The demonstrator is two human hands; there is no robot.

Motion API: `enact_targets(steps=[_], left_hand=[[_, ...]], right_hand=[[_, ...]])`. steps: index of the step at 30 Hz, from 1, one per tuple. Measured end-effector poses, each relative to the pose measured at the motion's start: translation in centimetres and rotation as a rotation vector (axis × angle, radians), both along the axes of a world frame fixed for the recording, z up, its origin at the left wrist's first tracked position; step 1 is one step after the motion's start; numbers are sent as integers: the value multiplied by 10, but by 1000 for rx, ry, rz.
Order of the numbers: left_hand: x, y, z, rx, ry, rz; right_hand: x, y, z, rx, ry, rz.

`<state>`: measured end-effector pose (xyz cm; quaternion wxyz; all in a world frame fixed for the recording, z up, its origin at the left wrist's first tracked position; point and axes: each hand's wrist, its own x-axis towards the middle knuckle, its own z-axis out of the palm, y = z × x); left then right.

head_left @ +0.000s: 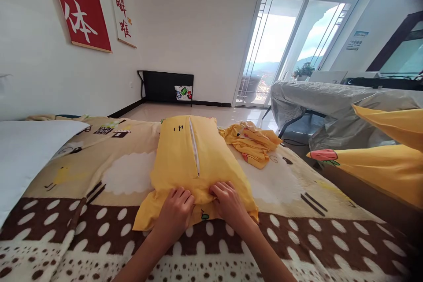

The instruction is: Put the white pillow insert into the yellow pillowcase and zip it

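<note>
A pillow in a yellow pillowcase point(185, 154) lies on the patterned blanket point(109, 211) in front of me, its partly open white zipper point(194, 145) running down the middle. My left hand point(175, 213) and my right hand point(228, 205) both rest on the near end of the pillowcase, close together, fingers curled and pinching the yellow cloth on either side of the zipper's lower end. A crumpled yellow printed cloth point(251, 141) sits just right of the pillow's far end.
A white sheet or pillow point(23, 154) lies at the left. Two yellow pillows point(380, 163) stand at the right edge. Beyond the bed are a grey-covered table point(330, 101), a black rack point(165, 86) by the wall and glass balcony doors point(284, 48).
</note>
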<state>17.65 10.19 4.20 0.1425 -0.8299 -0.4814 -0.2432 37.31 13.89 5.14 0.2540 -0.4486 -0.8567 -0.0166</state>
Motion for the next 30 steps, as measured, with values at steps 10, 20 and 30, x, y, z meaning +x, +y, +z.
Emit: enact_targets(steps=[10,20,30], left_hand=[[-6,6,-4,-8,-58,51],[13,8,-15,66,-43,40],[8,-2,29,278,-153,48]], right_hand=[[29,-10,29,27,-198,-207],[11,14,-9,-2,-83,-217],[23,-3,24,72,69,-28]])
